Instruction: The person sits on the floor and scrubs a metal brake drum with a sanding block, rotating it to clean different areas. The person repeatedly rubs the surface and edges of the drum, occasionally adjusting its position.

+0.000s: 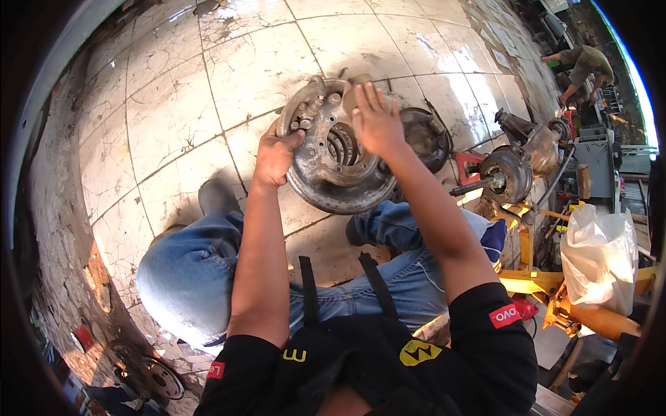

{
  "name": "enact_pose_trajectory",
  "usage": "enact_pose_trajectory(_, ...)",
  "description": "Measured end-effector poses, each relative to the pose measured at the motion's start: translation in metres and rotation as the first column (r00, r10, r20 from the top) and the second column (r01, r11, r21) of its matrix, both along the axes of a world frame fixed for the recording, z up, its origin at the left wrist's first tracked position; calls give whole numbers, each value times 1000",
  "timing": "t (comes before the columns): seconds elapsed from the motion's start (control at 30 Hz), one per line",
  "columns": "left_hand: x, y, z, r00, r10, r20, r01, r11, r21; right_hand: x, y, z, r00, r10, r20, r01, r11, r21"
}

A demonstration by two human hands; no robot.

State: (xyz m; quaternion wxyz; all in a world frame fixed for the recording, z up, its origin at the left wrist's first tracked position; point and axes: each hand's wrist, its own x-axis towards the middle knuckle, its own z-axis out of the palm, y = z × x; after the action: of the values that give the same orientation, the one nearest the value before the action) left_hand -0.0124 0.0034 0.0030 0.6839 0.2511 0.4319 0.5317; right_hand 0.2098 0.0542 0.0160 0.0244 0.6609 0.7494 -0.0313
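Observation:
A worn, round metal brake backing plate (316, 163) with a large centre hole and bolt holes stands tilted on the tiled floor before my legs. My left hand (277, 154) is closed round its left rim, close to a small cylinder-like fitting (307, 114) fixed on it. Over the plate's upper right lies my right hand (378, 121), fingers stretched out. Those fingers rest against a brownish flat piece (357, 87), mostly covered, whose kind I cannot make out. Ring-like edges show through the centre hole. Just right of the plate sits a dark round drum-like part (424, 139).
A greasy axle assembly (517, 163) lies to the right beside a red stand (468, 166). Nearer are a yellow metal frame (534, 281) and a white plastic bag (598, 253). Another person (590, 66) bends over at the far right. A disc (163, 378) lies at lower left.

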Motion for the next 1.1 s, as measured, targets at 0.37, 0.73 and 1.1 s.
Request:
enact_pose_trajectory(0.37,-1,-3,-2,999,21,-28,-20,1000,7,-5,11,4,966,-186,181,205,974,-92)
enact_pose_trajectory(0.73,-5,-6,4,998,9,58,-8,1000,-21,-4,16,13,985,-170,12,169,973,-159)
enact_pose_trajectory(1.1,-4,-5,-4,998,25,62,-23,999,-24,25,22,29,985,-170,32,172,953,-250)
